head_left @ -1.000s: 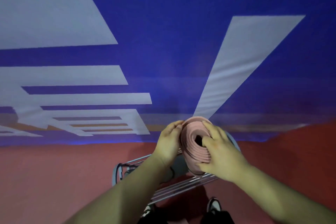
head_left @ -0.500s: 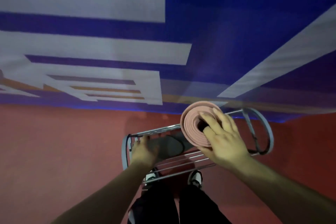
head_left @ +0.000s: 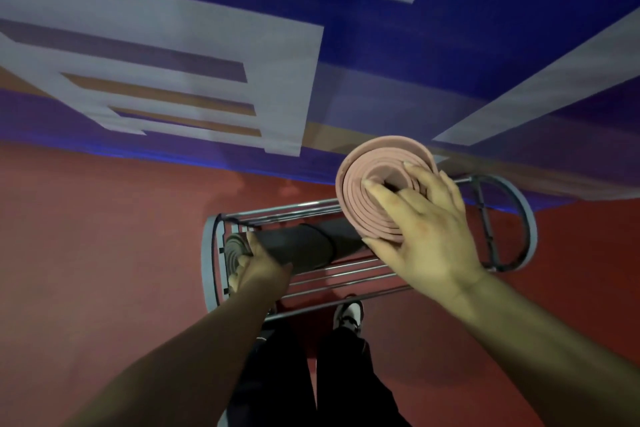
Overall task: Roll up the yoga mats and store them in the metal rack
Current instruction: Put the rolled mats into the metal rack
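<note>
So our right hand (head_left: 426,239) grips the pink mat (head_left: 360,191) end-up; rack (head_left: 304,210) runs crosswise below, left hand (head_left: 258,265) clutching dark mat (head_left: 304,246).

Red floor (head_left: 104,270) under me. Metal rack (head_left: 209,263) stands on it: chrome rails (head_left: 346,274) between two grey hoop ends. Dark grey rolled mat (head_left: 311,246) lies lengthwise on rails, left part. Pink rolled mat (head_left: 356,211) on end over right part; contact with rails hidden. My shoe (head_left: 349,314) on floor, just before rack.
</note>
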`<state>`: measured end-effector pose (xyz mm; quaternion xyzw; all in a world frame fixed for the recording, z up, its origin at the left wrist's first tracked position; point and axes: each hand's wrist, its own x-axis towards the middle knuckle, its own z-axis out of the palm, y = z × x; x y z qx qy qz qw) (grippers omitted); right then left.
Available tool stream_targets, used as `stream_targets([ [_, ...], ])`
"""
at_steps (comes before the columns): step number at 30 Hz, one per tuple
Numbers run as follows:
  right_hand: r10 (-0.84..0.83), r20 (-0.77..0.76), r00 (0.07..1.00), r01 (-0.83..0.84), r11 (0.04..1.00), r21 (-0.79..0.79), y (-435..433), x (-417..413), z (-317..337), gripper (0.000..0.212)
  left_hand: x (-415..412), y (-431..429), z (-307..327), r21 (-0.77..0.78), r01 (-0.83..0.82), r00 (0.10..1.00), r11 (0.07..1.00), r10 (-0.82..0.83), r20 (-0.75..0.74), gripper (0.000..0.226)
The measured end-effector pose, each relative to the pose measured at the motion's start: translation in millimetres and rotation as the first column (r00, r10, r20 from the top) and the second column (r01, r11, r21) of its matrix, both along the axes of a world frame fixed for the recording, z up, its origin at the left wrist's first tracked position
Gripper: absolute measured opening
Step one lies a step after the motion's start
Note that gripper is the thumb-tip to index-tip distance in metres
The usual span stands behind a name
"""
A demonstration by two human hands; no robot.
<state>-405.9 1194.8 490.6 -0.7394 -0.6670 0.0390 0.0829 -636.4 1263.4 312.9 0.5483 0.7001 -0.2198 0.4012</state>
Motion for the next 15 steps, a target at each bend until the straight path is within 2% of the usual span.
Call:
stream_targets([
  [4, -0.028, 0.002, 1.0, 0.028, 0.999, -0.045, -3, -4, 2, 0.089, -2, -4, -3, 0.075, -0.023, 0.998, 0.997, 0.018, 0.064, 0.11],
  [8, -0.077, 0.024, 0.997, 0.078, 0.996, -0.045, -5, -3, 3, 0.088, -4, -5, -6, 0.24, 0.049, 0.944, 0.97, -0.124, 0.306, 0.106],
  [12, -0.142, 0.0, 0.99, 0.142, 0.99, -0.005, -11, 2, 5, 0.084, 27, -7, 18, 0.353, 0.174, 0.82, 0.919, -0.334, 0.465, 0.098],
  [15, -0.214, -0.065, 0.975, 0.214, 0.977, -0.002, -21, 17, 3, 0.085, 42, -7, 45, 0.523, 0.253, 0.686, 0.814, -0.532, 0.496, 0.095],
])
